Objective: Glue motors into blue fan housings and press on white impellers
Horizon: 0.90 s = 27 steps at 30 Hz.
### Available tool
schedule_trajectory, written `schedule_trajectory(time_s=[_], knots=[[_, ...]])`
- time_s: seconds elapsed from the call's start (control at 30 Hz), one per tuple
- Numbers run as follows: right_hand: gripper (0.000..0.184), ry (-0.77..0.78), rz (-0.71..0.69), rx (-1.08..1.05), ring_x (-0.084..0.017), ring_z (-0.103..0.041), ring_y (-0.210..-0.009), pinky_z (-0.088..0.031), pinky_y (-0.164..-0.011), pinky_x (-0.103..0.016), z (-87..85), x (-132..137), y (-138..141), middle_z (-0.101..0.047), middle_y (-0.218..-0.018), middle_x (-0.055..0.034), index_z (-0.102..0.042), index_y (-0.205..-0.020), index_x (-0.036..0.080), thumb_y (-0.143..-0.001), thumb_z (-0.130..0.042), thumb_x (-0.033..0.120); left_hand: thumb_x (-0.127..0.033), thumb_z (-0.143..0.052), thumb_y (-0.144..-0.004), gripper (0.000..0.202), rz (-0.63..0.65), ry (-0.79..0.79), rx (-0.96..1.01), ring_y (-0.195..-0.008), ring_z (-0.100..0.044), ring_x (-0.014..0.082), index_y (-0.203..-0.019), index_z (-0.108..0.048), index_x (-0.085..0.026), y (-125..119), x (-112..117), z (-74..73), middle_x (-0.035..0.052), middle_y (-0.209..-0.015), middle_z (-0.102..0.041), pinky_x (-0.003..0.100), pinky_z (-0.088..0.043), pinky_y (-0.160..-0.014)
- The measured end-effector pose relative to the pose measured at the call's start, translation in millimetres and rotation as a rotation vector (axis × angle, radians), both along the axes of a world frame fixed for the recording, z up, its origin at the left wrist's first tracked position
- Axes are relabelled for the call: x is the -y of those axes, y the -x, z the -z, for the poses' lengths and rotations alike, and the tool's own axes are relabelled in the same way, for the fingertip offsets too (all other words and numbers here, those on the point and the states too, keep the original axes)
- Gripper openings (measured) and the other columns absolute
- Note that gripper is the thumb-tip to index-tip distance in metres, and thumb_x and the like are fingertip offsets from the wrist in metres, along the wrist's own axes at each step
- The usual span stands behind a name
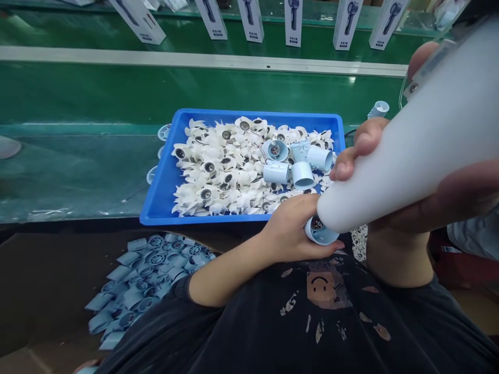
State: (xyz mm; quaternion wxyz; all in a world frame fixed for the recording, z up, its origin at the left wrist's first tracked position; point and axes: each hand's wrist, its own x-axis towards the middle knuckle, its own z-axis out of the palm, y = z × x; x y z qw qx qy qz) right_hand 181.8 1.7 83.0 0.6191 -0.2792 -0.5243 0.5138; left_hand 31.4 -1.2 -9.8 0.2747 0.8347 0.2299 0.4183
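Left hand [290, 231] grip closed round blue housing [320, 232].

Left hand [290, 228] cupping blue housing [319, 232] under white bottle [413, 145], beside blue tray [163, 192].

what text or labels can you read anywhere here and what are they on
No text can be read.
White boxes standing in a row along the far side of the belt: a dark picture of the product and small dark print low on each front, too small and blurred to read.
Black shirt: a smiley-face print, a sign and not words.
White tool in the right hand, blue tray, light blue housing in the left hand: no print visible.
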Motion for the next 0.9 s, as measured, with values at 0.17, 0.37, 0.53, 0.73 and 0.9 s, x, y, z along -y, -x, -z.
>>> schedule_trajectory(time_s=[0.17,0.37,0.53,0.73,0.9], knots=[[0.053,0.004,0.082,0.137,-0.022,-0.061,-0.063,-0.053,-0.057,-0.036,-1.9,1,2,-0.058,-0.080,0.0001,-0.054,-0.105,0.032,-0.085,-0.043,0.080,-0.046,-0.070,-0.080,0.033,0.002,-0.033,0.028,-0.074,-0.065,0.0195,-0.092,-0.056,-0.018,0,-1,1.6,0.0048,-0.082,-0.067,0.031,-0.052,-0.063],[0.054,0.016,0.074,0.136,-0.022,-0.062,-0.065,-0.054,-0.058,-0.037,-1.8,0,2,-0.059,-0.081,0.0010,-0.058,-0.101,0.033,-0.083,-0.043,0.082,-0.047,-0.069,-0.081,0.034,0.001,-0.061,0.053,-0.073,-0.064,0.0197,-0.093,-0.055,-0.018,1,-4,4.3,0.0049,-0.081,-0.067,0.031,-0.051,-0.062],[0.050,0.021,0.052,0.037,-0.019,-0.061,-0.062,-0.054,-0.057,-0.034,-1.6,-4,6,-0.059,-0.077,0.0032,-0.058,-0.081,0.030,-0.079,-0.055,0.080,-0.050,-0.068,-0.081,0.036,-0.034,-0.049,0.036,-0.072,-0.064,0.0204,-0.093,-0.057,-0.019,1,-1,4.4,0.0040,-0.079,-0.067,0.032,-0.050,-0.062],[0.079,0.084,0.250,0.340,-0.025,-0.067,-0.077,-0.057,-0.071,-0.040,2.9,-3,-5,-0.061,-0.093,-0.0018,-0.051,-0.125,0.036,-0.076,-0.026,0.093,-0.053,-0.075,-0.075,0.060,0.062,0.173,-0.271,-0.079,-0.069,0.0242,-0.121,-0.055,-0.019,17,-4,-10.4,0.0058,-0.093,-0.072,0.032,-0.051,-0.063],[0.077,0.056,0.562,0.389,-0.030,-0.067,-0.087,-0.057,-0.072,-0.044,20.4,12,-41,-0.064,-0.095,-0.0019,-0.055,-0.127,0.042,-0.065,-0.061,0.086,-0.054,-0.076,-0.075,0.059,-0.301,0.114,-0.153,-0.095,-0.070,0.0268,-0.122,-0.058,-0.022,66,-32,6.0,0.0083,-0.107,-0.072,0.039,-0.056,-0.083]])
